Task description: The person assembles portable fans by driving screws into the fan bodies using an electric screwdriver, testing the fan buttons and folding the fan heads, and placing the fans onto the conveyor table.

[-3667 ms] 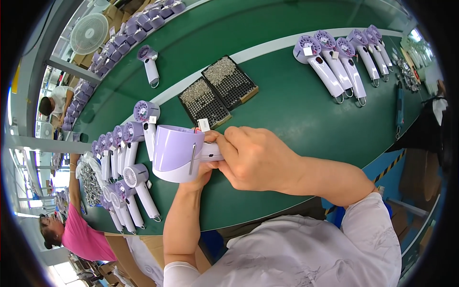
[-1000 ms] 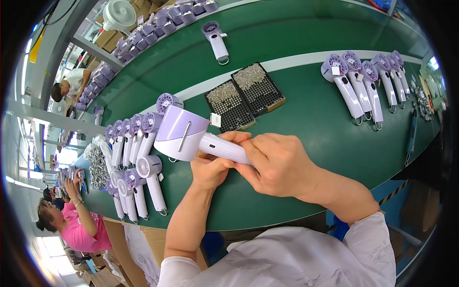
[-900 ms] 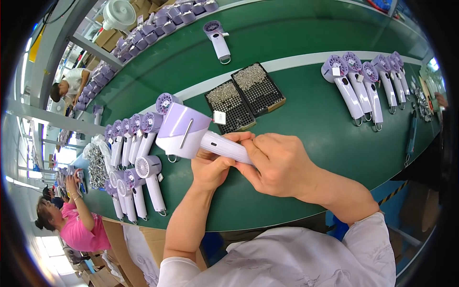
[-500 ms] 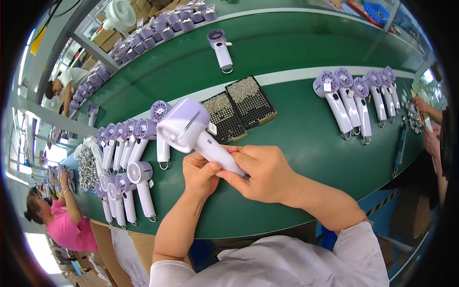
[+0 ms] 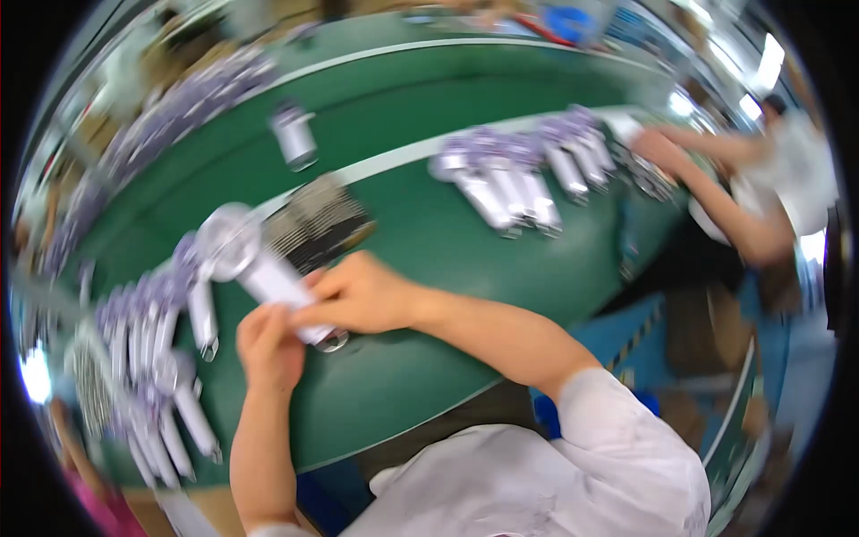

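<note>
A white and lilac handheld fan [image 5: 276, 285] is gripped between my hands above the table, its round head tilted up to the left. My left hand [image 5: 270, 347] is closed at the handle's lower part. From the right, my right hand [image 5: 365, 294] pinches the same handle, fingers curled round its end. A metal loop [image 5: 334, 341] shows at the handle's bottom, just below my right fingers. Motion blurs the fan's details. Beside the fan, a single fan [image 5: 202, 313] lies to the left on the green table [image 5: 429, 349].
Behind my hands sit black trays [image 5: 318, 224] of small metal parts. Several fans [image 5: 501, 179] lie in a row at the right, several more [image 5: 143, 331] at the left. One fan [image 5: 294, 136] is on the far green strip. At right, a co-worker's hand [image 5: 660, 150] is over metal loops.
The whole view has swung to the right, so the table and fans appear farther left. The fan has turned to show its round face and metal loop; both hands still hold it.
</note>
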`<state>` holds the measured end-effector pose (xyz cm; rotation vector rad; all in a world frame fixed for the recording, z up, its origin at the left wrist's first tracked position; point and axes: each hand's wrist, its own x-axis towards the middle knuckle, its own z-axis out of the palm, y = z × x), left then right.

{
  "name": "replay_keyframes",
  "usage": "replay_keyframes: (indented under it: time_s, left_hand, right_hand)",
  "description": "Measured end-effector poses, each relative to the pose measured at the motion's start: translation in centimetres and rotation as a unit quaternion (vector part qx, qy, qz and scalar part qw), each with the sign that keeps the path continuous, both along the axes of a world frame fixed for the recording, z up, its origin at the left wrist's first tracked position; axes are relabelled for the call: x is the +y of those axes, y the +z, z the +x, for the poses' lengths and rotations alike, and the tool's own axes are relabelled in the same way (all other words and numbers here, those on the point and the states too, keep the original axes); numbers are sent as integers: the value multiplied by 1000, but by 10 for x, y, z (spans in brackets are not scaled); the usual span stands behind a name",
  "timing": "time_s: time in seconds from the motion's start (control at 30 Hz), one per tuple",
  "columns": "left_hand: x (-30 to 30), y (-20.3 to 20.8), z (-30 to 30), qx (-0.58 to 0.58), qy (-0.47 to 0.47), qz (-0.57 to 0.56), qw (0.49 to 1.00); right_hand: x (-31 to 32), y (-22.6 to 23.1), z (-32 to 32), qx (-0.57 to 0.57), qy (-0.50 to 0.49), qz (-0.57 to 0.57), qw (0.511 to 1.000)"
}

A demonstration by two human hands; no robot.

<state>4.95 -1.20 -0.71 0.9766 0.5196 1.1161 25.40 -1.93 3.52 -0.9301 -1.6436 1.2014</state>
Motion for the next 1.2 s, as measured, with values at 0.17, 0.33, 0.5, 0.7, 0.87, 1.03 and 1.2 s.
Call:
replay_keyframes:
  time_s: [0.17, 0.33, 0.5, 0.7, 0.87, 1.03, 1.2]
  left_hand:
    - [-15, 27, 21, 24, -29, -18, 999]
    - [-34, 15, 44, 99, -139, 4, 985]
    - [-41, 4, 37, 99, -141, -11, 985]
    - [-40, 3, 38, 121, -144, -1, 982]
    - [-41, 3, 44, 120, -126, -15, 985]
    - [-38, 1, 44, 114, -122, -32, 985]
    - [-44, 0, 36, 127, -110, -20, 986]
  right_hand:
    - [-23, 12, 15, -43, 13, 32, 998]
    - [-84, 11, 46, -201, -47, 23, 978]
    - [-132, 14, 155, -353, -251, 353, 829]
    - [-199, 29, 385, -715, -338, 261, 554]
    - [-193, 27, 424, -780, -169, 200, 569]
    - [-188, -6, 465, -788, -111, 152, 586]
    - [-181, -7, 467, -734, -106, 209, 638]
